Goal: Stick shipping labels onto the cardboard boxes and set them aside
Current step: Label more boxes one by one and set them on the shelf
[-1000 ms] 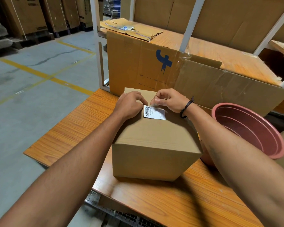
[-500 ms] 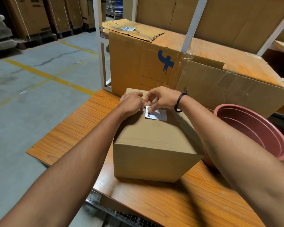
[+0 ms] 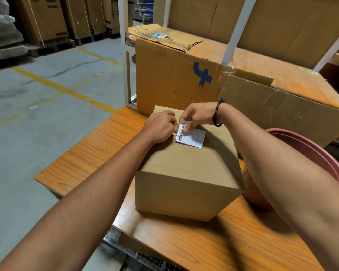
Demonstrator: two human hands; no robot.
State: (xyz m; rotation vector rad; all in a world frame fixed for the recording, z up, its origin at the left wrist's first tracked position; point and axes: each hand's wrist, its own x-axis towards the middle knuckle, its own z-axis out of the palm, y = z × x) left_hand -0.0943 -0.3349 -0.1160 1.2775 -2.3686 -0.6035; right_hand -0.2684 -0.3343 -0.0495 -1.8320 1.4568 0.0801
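The white rectangular label (image 3: 191,136) sits on top of the plain brown cardboard box (image 3: 188,173), long axis left to right, barcode end left. The right hand (image 3: 196,116) fingers pinch that end. The left hand (image 3: 159,127) fingers curl beside it; grip cannot be determined. The box stands on the wood-grain surface (image 3: 86,153).

The right hand (image 3: 199,116) has tipped up at the wrist and now grips the label (image 3: 193,137) at its barcode corner, uncovering more of it. The left hand (image 3: 159,127) curls tighter beside it.
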